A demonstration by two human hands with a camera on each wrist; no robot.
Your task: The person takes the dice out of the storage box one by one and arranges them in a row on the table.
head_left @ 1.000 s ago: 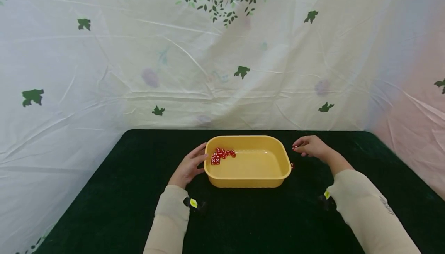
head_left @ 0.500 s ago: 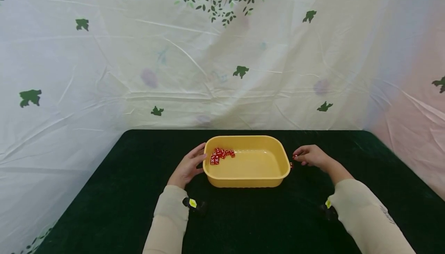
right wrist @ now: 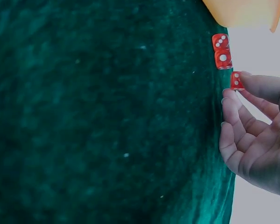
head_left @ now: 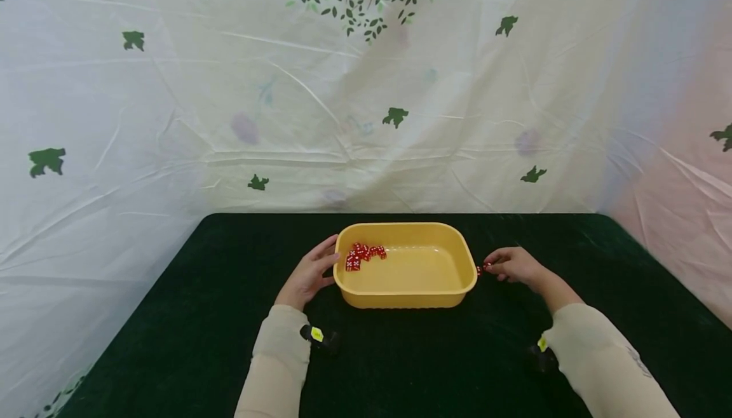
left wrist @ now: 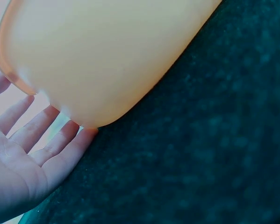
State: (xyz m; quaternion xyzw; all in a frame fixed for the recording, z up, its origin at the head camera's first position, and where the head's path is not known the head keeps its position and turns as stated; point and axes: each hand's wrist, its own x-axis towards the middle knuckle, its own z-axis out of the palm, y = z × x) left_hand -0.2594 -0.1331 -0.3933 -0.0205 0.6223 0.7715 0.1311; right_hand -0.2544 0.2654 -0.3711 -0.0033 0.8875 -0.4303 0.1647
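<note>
A yellow plastic bin (head_left: 407,301) stands on the dark green cloth, with several red dice (head_left: 360,255) gathered at the left of its floor. My left hand (head_left: 309,275) rests on the bin's left end; in the left wrist view its fairly straight fingers (left wrist: 67,156) touch the outer wall. Just past the bin's right end, my right hand (head_left: 517,264) pinches one red die (right wrist: 236,80) between thumb and fingers, low over the cloth. Two more red dice (right wrist: 222,58) sit touching each other between that hand and the bin; in the head view the bin partly hides them.
Dark green cloth (head_left: 423,361) covers the table. Behind it hangs a pale curtain (head_left: 320,119) printed with green birds and leafy branches. Small black wrist cameras (head_left: 320,337) are strapped below both sleeves.
My right hand has come toward me along the bin's right side, with the pinched die now close to the dice there. The left hand and the bin have stayed put.
</note>
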